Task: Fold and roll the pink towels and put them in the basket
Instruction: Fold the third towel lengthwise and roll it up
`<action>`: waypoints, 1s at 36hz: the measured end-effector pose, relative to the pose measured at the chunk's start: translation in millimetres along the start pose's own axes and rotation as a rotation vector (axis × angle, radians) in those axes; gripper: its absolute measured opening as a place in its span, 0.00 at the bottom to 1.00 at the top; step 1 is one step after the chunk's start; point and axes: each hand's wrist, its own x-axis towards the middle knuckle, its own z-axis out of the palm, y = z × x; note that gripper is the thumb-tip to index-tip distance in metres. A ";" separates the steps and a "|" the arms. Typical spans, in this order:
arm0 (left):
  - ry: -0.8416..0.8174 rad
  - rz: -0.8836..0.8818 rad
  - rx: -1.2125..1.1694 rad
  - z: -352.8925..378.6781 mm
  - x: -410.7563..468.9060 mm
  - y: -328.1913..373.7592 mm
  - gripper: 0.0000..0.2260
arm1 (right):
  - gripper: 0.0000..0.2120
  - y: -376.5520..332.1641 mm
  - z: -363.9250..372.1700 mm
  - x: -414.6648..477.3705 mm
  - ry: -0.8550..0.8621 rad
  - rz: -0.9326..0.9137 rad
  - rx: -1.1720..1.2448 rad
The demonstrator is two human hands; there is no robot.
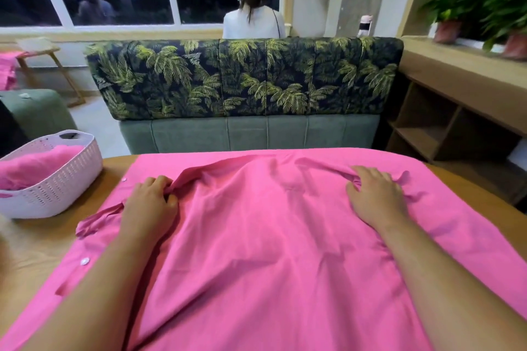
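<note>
- pink towel (256, 236) is lying spread across the table (42, 251), covering most of it.
- left hand (148, 202) is pinching a raised fold at its 1 o'clock.
- right hand (376, 196) is gripping the same fold, fingers curling into the bunch at its 10 o'clock.
- fold ridge (242, 165) is running 9-to-3 between both hands.
- basket (65, 179) is sitting at 10 o'clock from the left hand, which is the nearer one.

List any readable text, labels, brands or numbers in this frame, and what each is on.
No text can be read in this view.
On the bottle at the back: a dark band, possibly a label, too blurred to read.
On the pink towel: no print, only white snaps.
On the basket: no label showing.
</note>
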 end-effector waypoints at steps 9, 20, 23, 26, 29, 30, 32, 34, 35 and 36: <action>0.000 -0.009 -0.014 -27.5 -53.3 -2.3 0.12 | 0.24 10.0 -21.5 -62.9 -0.001 0.010 -0.014; -0.003 -0.024 -0.017 -64.4 -118.7 -3.4 0.12 | 0.24 18.8 -39.0 -125.4 -0.016 -0.001 -0.011; -0.020 -0.032 -0.003 -74.7 -133.9 -2.2 0.13 | 0.24 21.5 -43.7 -141.3 -0.024 -0.001 -0.012; -0.022 -0.030 0.014 -81.2 -147.4 -3.8 0.12 | 0.24 24.0 -47.4 -155.9 -0.020 -0.008 -0.012; -0.026 -0.029 0.023 -86.4 -157.5 -4.7 0.11 | 0.24 25.5 -51.3 -167.7 -0.027 -0.006 -0.018; -0.027 -0.028 0.028 -87.8 -160.5 -4.8 0.11 | 0.23 26.0 -52.7 -171.4 -0.029 -0.004 -0.018; -0.027 -0.023 0.035 -90.2 -166.6 -5.2 0.11 | 0.24 27.0 -55.0 -178.0 -0.029 -0.007 -0.019; -0.027 -0.014 0.047 -92.9 -172.8 -5.9 0.11 | 0.24 28.1 -57.2 -184.1 -0.032 -0.007 -0.023; -0.031 -0.014 0.051 -94.3 -175.7 -6.3 0.10 | 0.24 29.3 -58.0 -187.2 -0.034 -0.006 -0.027; -0.033 -0.017 0.052 -95.4 -179.2 -7.0 0.10 | 0.24 30.3 -58.6 -190.3 -0.037 -0.005 -0.029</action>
